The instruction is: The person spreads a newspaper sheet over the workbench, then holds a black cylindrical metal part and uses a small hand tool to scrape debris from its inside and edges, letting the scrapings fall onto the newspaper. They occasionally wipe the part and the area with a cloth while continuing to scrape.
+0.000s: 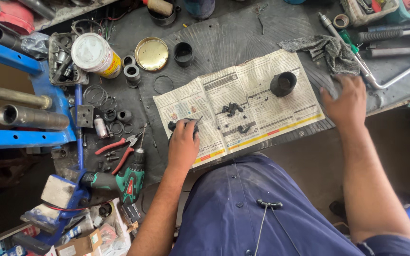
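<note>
A person in a blue work garment bends over a cluttered worktop point(243, 33) covered by a dark rubber mat, with a spread newspaper point(257, 80) serving as a work surface. The left hand point(183, 142) rests at the paper's near left edge, its fingers curled round a small black part point(172, 125) with a thin tool tip showing beside it; what exactly the part is cannot be told. The right hand point(345, 102) lies flat at the paper's far right corner, fingers spread, touching the edge of a grey rag point(326, 50) and holding nothing.

On the newspaper, a black cylindrical bushing point(283, 83) stands upright near the right side, and a scatter of black fragments point(232, 110) lies in the middle, with a few more crumbs nearer the person. To judge from these pieces, some stripping or cleaning-out of a rubber part is well under way, with the loose bits not yet cleared and the bushing set apart.

Off the paper to the left lie red-handled pliers point(115, 151), a green cordless drill point(129, 178), several metal rings point(101, 97), a brass-coloured lid point(151, 53) and a white tin point(96, 54). A bent steel wrench point(380, 80) lies just beyond the rag at the right.
</note>
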Demonstrator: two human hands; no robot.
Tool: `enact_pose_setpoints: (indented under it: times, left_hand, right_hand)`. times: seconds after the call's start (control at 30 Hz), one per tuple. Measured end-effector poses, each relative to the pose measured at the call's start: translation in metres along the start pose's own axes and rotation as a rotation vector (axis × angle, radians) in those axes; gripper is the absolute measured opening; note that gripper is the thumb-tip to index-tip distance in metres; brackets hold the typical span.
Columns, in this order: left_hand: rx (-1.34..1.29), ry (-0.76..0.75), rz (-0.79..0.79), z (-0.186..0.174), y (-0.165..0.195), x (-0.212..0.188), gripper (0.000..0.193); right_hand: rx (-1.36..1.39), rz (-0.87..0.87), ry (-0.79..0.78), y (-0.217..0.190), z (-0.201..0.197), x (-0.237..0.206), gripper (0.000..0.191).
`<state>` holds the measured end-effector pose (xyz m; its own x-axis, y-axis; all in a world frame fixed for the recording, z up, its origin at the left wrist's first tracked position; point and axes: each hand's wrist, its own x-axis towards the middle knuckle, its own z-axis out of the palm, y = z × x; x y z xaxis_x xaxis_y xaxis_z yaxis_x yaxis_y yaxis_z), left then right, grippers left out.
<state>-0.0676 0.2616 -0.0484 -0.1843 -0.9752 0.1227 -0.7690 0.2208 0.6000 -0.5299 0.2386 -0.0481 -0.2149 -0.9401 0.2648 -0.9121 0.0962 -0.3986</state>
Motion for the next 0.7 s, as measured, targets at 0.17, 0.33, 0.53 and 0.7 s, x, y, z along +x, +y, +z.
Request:
enact_pose_setpoints:
  times: [0.17,0.33,0.53,0.7]
  left_hand:
    - [0.039,-0.005,-0.05,0.0,0.012,0.006,0.038]
    - [0.08,0.028,-0.066,0.005,0.019,0.01,0.04]
    - [0.085,0.064,-0.091,0.013,0.024,0.009,0.037]
    - [0.081,0.053,-0.156,0.013,0.029,0.015,0.035]
  right_hand:
    - [-0.109,-0.114,-0.007,0.02,0.011,0.064,0.054]
    - [-0.361,-0.207,-0.074,0.044,0.016,0.102,0.046]
    - [-0.031,-0.168,0.0,0.054,-0.009,0.104,0.023]
    - [0.515,-0.218,0.529,0.011,-0.029,0.045,0.007]
